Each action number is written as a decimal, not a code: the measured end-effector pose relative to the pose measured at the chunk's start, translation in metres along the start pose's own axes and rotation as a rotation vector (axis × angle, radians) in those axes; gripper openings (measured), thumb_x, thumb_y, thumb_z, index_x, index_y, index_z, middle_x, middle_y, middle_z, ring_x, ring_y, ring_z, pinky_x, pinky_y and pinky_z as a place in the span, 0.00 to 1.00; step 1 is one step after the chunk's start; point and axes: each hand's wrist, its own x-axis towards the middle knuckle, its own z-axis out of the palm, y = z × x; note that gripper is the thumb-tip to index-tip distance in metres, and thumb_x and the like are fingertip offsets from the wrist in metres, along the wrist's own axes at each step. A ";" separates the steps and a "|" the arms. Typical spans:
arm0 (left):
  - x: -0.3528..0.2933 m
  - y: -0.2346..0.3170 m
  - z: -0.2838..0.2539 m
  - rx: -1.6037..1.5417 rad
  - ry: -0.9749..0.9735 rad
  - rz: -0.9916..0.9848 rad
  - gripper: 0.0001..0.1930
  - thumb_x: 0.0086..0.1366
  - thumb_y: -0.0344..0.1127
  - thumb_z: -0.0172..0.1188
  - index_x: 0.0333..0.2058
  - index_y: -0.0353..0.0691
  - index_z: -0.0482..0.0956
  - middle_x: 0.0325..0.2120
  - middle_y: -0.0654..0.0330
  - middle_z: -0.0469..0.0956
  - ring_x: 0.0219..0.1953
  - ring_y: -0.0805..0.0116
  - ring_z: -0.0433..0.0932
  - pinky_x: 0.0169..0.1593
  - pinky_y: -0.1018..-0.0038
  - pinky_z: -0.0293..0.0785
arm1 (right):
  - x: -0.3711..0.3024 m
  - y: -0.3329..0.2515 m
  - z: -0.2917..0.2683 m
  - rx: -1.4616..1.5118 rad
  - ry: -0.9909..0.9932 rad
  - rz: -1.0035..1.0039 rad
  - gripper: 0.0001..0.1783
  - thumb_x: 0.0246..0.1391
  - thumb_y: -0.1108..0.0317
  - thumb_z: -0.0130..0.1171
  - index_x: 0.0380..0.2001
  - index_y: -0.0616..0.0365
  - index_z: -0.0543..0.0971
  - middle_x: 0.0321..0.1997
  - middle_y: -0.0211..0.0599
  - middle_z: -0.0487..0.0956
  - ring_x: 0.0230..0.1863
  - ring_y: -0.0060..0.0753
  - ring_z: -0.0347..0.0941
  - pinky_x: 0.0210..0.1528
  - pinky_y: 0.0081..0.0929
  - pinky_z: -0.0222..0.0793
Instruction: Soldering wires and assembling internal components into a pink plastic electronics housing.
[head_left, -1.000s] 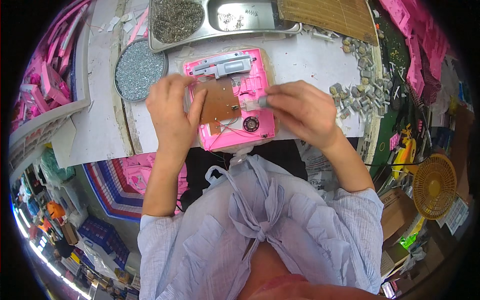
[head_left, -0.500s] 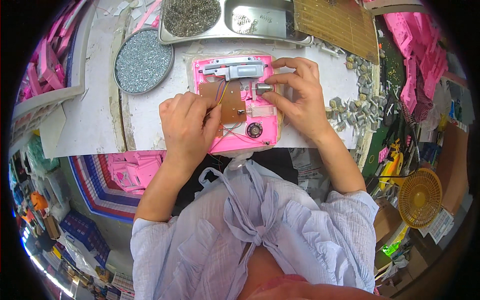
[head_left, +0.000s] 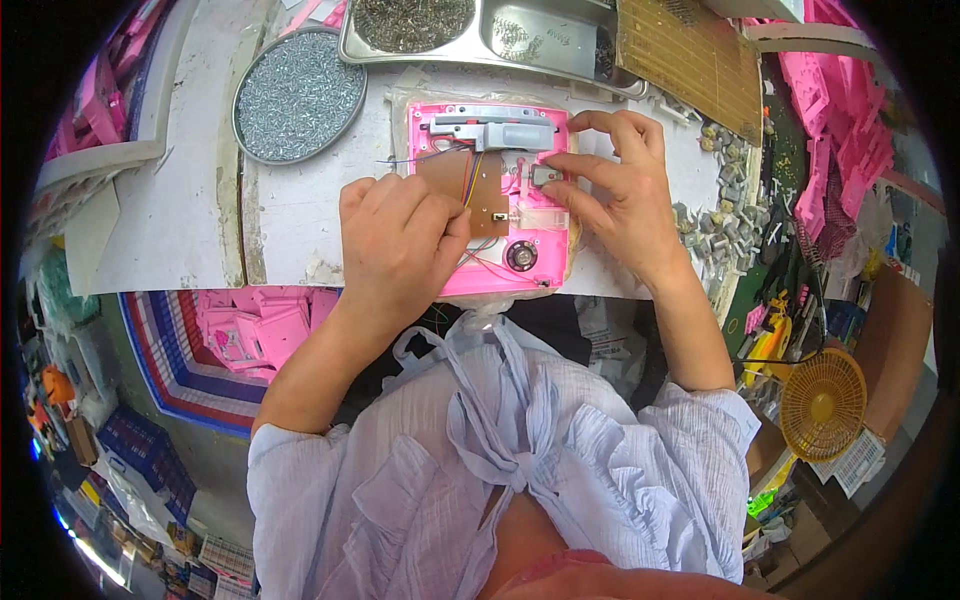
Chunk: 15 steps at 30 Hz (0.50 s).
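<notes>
A pink plastic shell [head_left: 552,262] lies on a clear bag at the table's front edge. Inside it are a brown circuit board [head_left: 440,178], a long grey plastic piece [head_left: 515,136], a small round black speaker [head_left: 521,256] and thin coloured wires. My left hand [head_left: 400,235] is closed over the board's left side, its fingertips pinching the yellow and blue wires [head_left: 474,182]. My right hand [head_left: 630,190] reaches over the shell's right edge. Its thumb and a finger are on a small grey metal part [head_left: 545,176] in the shell; another fingertip rests near the upper right corner.
A round dish of small silver screws [head_left: 300,95] stands at the far left. Behind the shell is a metal tray [head_left: 550,75] with springs. Loose grey metal parts [head_left: 715,225] lie on the right beside brown cardboard [head_left: 690,65]. A striped crate [head_left: 185,365] of pink pieces sits below left.
The view has shifted, so the shell sits further right in the picture. A blue wire end now sticks out to the left above my left hand. My right hand stays at the grey metal part.
</notes>
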 end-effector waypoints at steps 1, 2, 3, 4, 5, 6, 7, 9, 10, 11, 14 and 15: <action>0.000 -0.001 0.000 0.003 0.000 0.008 0.09 0.50 0.27 0.71 0.28 0.44 0.79 0.24 0.66 0.73 0.28 0.66 0.72 0.41 0.67 0.60 | 0.001 0.000 -0.002 -0.032 -0.016 -0.021 0.14 0.42 0.63 0.75 0.35 0.51 0.88 0.52 0.33 0.79 0.57 0.51 0.63 0.59 0.43 0.63; 0.000 -0.002 0.000 0.005 0.001 0.017 0.09 0.50 0.27 0.70 0.28 0.44 0.78 0.24 0.66 0.73 0.28 0.66 0.72 0.41 0.67 0.60 | 0.003 0.000 -0.004 -0.063 -0.031 -0.043 0.14 0.42 0.63 0.75 0.36 0.51 0.88 0.52 0.33 0.79 0.56 0.51 0.64 0.59 0.43 0.64; 0.000 -0.003 -0.001 0.002 0.002 0.026 0.09 0.50 0.27 0.70 0.28 0.44 0.78 0.24 0.66 0.73 0.28 0.66 0.72 0.41 0.67 0.61 | 0.003 -0.004 -0.007 -0.052 0.003 -0.037 0.15 0.42 0.63 0.74 0.36 0.51 0.88 0.51 0.33 0.79 0.56 0.50 0.64 0.58 0.43 0.64; 0.001 -0.002 -0.001 0.001 0.002 0.033 0.09 0.49 0.27 0.70 0.28 0.44 0.78 0.24 0.66 0.73 0.28 0.65 0.72 0.41 0.66 0.61 | 0.003 -0.010 -0.012 -0.038 0.035 -0.032 0.15 0.42 0.64 0.74 0.36 0.50 0.87 0.51 0.33 0.79 0.55 0.50 0.65 0.57 0.43 0.65; 0.002 -0.003 -0.002 0.000 0.003 0.039 0.10 0.49 0.27 0.70 0.28 0.44 0.78 0.24 0.66 0.72 0.29 0.65 0.72 0.41 0.66 0.61 | 0.004 -0.012 -0.014 -0.023 0.067 -0.028 0.15 0.41 0.64 0.74 0.37 0.50 0.87 0.50 0.33 0.79 0.54 0.50 0.66 0.56 0.43 0.66; 0.004 -0.004 -0.002 0.004 0.005 0.045 0.10 0.49 0.27 0.70 0.28 0.44 0.78 0.24 0.65 0.73 0.29 0.65 0.72 0.41 0.66 0.61 | 0.009 -0.015 -0.010 -0.027 0.083 -0.103 0.15 0.40 0.65 0.73 0.36 0.50 0.86 0.50 0.33 0.79 0.53 0.49 0.66 0.55 0.42 0.66; 0.004 -0.005 -0.001 0.006 0.000 0.053 0.10 0.49 0.27 0.70 0.28 0.44 0.78 0.25 0.65 0.73 0.29 0.65 0.73 0.41 0.66 0.61 | 0.012 -0.022 -0.002 -0.028 0.099 -0.170 0.15 0.39 0.66 0.73 0.35 0.50 0.86 0.49 0.32 0.79 0.52 0.49 0.67 0.54 0.42 0.66; 0.005 -0.006 -0.001 0.000 0.001 0.075 0.10 0.49 0.27 0.70 0.29 0.44 0.78 0.25 0.65 0.73 0.29 0.65 0.73 0.42 0.66 0.61 | 0.025 -0.031 0.017 -0.007 0.110 -0.300 0.11 0.37 0.67 0.69 0.30 0.51 0.82 0.47 0.31 0.79 0.50 0.48 0.69 0.51 0.42 0.68; 0.006 -0.006 -0.002 0.000 0.005 0.075 0.10 0.49 0.27 0.70 0.29 0.44 0.78 0.25 0.65 0.73 0.30 0.65 0.73 0.42 0.66 0.61 | 0.030 -0.032 0.025 -0.014 0.101 -0.321 0.11 0.37 0.67 0.68 0.29 0.52 0.82 0.47 0.31 0.79 0.50 0.48 0.69 0.51 0.42 0.68; 0.006 -0.006 -0.003 0.000 0.010 0.075 0.10 0.49 0.27 0.70 0.29 0.44 0.78 0.25 0.64 0.73 0.30 0.65 0.73 0.42 0.65 0.61 | 0.034 -0.033 0.030 -0.021 0.092 -0.342 0.11 0.37 0.67 0.66 0.29 0.53 0.82 0.46 0.32 0.79 0.50 0.48 0.69 0.50 0.43 0.69; 0.005 -0.007 -0.007 0.009 0.002 0.077 0.11 0.50 0.28 0.70 0.32 0.43 0.79 0.27 0.64 0.75 0.31 0.64 0.74 0.43 0.65 0.62 | 0.041 -0.034 0.034 -0.038 0.064 -0.398 0.09 0.38 0.66 0.63 0.27 0.55 0.80 0.44 0.32 0.79 0.50 0.46 0.70 0.49 0.43 0.70; 0.006 -0.007 -0.011 0.006 -0.007 0.054 0.12 0.49 0.28 0.71 0.33 0.43 0.79 0.28 0.63 0.75 0.32 0.63 0.75 0.43 0.65 0.62 | 0.042 -0.032 0.035 -0.045 0.062 -0.421 0.09 0.37 0.66 0.64 0.26 0.54 0.79 0.44 0.32 0.79 0.50 0.46 0.70 0.49 0.43 0.70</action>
